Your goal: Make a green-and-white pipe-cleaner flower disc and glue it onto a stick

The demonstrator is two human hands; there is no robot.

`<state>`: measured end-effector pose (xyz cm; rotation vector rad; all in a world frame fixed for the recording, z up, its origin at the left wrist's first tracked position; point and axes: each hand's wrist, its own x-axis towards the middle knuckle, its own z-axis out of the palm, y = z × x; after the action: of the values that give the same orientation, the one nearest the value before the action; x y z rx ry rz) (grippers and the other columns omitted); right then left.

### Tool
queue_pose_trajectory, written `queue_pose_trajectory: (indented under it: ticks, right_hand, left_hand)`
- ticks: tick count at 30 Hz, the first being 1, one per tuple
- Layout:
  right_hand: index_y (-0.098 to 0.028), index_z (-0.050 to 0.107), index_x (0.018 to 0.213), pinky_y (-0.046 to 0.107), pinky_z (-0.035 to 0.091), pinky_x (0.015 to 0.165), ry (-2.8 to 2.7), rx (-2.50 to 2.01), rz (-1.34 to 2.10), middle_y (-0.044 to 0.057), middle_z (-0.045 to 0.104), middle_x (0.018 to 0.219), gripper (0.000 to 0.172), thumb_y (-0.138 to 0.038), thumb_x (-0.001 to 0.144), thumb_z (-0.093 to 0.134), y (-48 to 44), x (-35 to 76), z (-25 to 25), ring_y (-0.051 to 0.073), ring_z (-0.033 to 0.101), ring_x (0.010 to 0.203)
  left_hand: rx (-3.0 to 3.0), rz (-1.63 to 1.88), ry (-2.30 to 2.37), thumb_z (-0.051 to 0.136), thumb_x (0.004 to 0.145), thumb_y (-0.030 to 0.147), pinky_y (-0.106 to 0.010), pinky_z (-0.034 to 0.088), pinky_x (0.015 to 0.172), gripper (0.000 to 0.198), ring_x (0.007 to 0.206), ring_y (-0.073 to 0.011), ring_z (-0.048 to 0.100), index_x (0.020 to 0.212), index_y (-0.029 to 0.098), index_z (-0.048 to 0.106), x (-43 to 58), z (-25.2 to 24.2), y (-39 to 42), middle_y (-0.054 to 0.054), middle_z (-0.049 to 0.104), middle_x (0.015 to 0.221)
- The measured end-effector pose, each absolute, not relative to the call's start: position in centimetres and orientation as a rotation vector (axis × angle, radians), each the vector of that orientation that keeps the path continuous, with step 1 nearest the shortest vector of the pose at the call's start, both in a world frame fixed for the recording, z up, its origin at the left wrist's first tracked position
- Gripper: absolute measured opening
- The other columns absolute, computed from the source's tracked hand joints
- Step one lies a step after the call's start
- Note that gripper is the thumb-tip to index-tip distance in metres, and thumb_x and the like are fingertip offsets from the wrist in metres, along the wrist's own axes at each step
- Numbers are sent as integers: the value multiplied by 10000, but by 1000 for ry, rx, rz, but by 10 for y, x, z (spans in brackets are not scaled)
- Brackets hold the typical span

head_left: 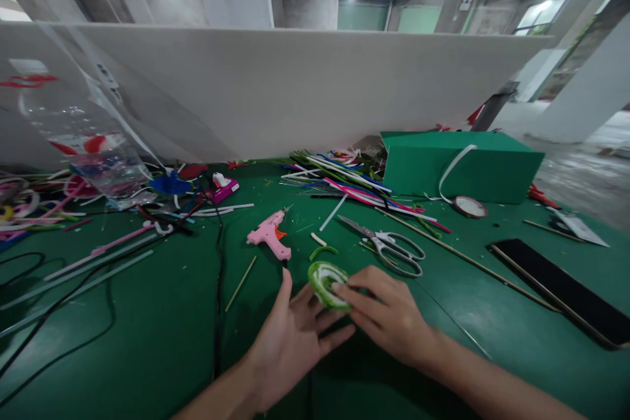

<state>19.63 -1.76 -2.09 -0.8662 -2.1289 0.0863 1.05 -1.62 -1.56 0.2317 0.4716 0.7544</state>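
A round green-and-white coil of fuzzy pipe cleaner is pinched by the thumb and fingers of my right hand. Beneath and to its left, my left hand is spread, thumb up and palm toward the coil. Its fingertips pass behind or under the coil; I cannot tell whether they touch it. Just beyond lie a pink glue gun, a short curved green piece and a short white piece. Grey-handled scissors rest to the right, beyond my right hand.
A pile of coloured pipe cleaners lies near the white partition. A green box, tape roll and black phone are on the right. On the left, a clear plastic bottle stands beyond a black cable.
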Motion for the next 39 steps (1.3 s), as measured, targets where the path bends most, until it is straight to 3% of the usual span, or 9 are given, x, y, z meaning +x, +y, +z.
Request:
queue_pose_trajectory:
  ticks: [4, 8, 12, 15, 21, 26, 31, 36, 39]
  right_hand:
    - [-123, 576, 1134, 346, 505, 709, -2327, -705, -11, 103, 658, 881, 341, -316, 857, 532, -23, 188, -22, 209, 581, 797]
    - [-167, 526, 1182, 381, 473, 822, -2168, -735, 148, 100, 637, 979, 357, -275, 842, 544, -19, 193, -16, 217, 574, 922]
    - [-139, 318, 1366, 426, 363, 987, -2264, -935, 304, 161, 416, 1333, 782, -430, 723, 653, -14, 195, -4, 283, 385, 1221]
    - [-136, 231, 1405, 429, 295, 1034, -2401, -972, 333, 154, 346, 1393, 934, -461, 659, 690, -14, 187, 1, 291, 308, 1273]
    - [-124, 241, 1398, 426, 291, 1018, -2439, -923, 351, 146, 514, 1235, 833, -323, 705, 659, -15, 166, 2, 261, 437, 1153]
    - [-144, 347, 1353, 448, 281, 1027, -2439, -830, 466, 130, 529, 1221, 829, -455, 665, 692, -13, 160, 10, 267, 442, 1146]
    - [-231, 560, 1137, 417, 370, 977, -2116, -1011, 590, 78, 524, 1205, 356, -228, 784, 607, -9, 159, 7, 226, 449, 1149]
    - [-258, 347, 1332, 339, 514, 781, -1725, -1203, 1217, 73, 519, 1206, 766, -134, 651, 674, -8, 151, -9, 202, 577, 970]
    - [-237, 308, 1345, 295, 521, 714, -1539, -1131, 1528, 23, 614, 996, 800, -92, 641, 658, -8, 148, -16, 159, 615, 809]
  left_hand:
    - [144, 727, 445, 365, 878, 510, -330, 458, 847, 528, 936, -214, 619, 1136, 105, 586, 12, -17, -21, -113, 683, 1048]
    - [181, 773, 510, 381, 880, 487, -421, 410, 924, 515, 1003, -263, 602, 1143, 91, 580, 10, -13, -21, -138, 671, 1088]
    - [209, 710, 576, 392, 848, 548, -370, 440, 865, 582, 1066, -290, 574, 1164, 92, 570, 11, -12, -23, -150, 674, 1081]
    - [219, 709, 561, 382, 854, 544, -331, 455, 809, 546, 1067, -270, 574, 1168, 138, 568, 12, -12, -24, -117, 692, 1048]
    - [121, 727, 574, 387, 844, 559, -360, 422, 876, 556, 1055, -262, 576, 1149, 129, 565, 14, -8, -22, -107, 700, 1018]
    - [52, 756, 618, 419, 804, 599, -361, 416, 885, 600, 1037, -280, 583, 1139, 122, 561, 11, -5, -20, -113, 686, 1023]
    - [71, 875, 599, 425, 864, 462, -358, 440, 844, 430, 880, -237, 643, 1029, 115, 617, 6, -10, -14, -90, 712, 861]
    - [95, 872, 575, 433, 873, 335, -346, 443, 830, 332, 869, -228, 648, 1020, 116, 635, 8, -13, -14, -88, 719, 841]
    - [92, 852, 564, 418, 867, 293, -336, 445, 819, 326, 857, -226, 651, 1005, 104, 646, 10, -10, -17, -97, 721, 839]
